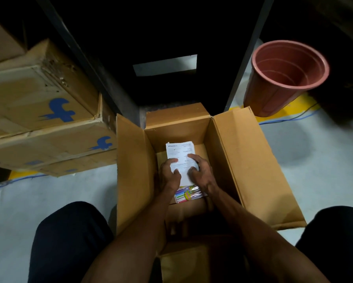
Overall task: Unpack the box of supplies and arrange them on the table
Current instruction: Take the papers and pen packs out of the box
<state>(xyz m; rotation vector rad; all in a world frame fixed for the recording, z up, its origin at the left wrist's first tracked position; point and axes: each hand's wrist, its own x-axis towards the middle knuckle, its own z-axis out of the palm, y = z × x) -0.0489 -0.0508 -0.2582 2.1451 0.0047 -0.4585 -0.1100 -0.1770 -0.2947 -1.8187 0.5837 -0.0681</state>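
Grey floor [324,160] carries an open cardboard box [232,160] at centre, where the left hand [168,174] and right hand [201,170] both pinch a white printed paper [179,154] inside it, apparently atop a colourful packet [188,195] at six o'clock, with stacked cartons [40,119] at nine and a pot [283,78] at two.

Open cardboard box [228,152], both hands [188,172] gripping white invoice [180,152], marker pack [188,194] beneath
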